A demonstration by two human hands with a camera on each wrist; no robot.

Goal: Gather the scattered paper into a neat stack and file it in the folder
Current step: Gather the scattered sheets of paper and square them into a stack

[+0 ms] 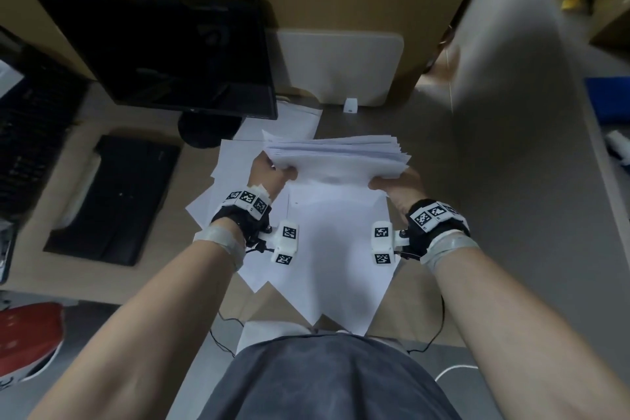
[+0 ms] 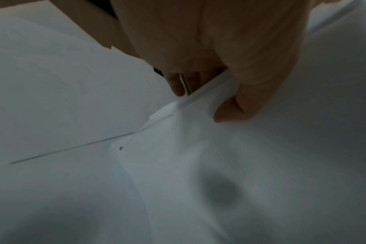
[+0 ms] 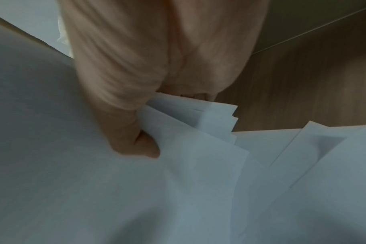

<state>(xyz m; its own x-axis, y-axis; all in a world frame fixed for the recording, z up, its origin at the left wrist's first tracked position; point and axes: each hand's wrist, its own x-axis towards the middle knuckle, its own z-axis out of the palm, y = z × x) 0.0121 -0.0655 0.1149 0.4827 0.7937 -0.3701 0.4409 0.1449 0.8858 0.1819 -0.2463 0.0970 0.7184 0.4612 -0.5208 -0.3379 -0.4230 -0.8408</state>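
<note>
Gathering step: left hand [image 1: 269,170] and right hand [image 1: 397,186] grip the ragged paper stack [image 1: 335,160]; next, square its edges.

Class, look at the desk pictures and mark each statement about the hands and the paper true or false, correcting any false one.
1. Both hands hold the paper stack. True: the left hand and right hand grip its two ends.
2. All sheets are gathered. False: loose sheets lie on the desk under the stack.
3. The stack's edges are flush. False: they are fanned unevenly.
4. The monitor is dark. True.
5. The stack lies in a folder. False: it is held above the desk.
</note>
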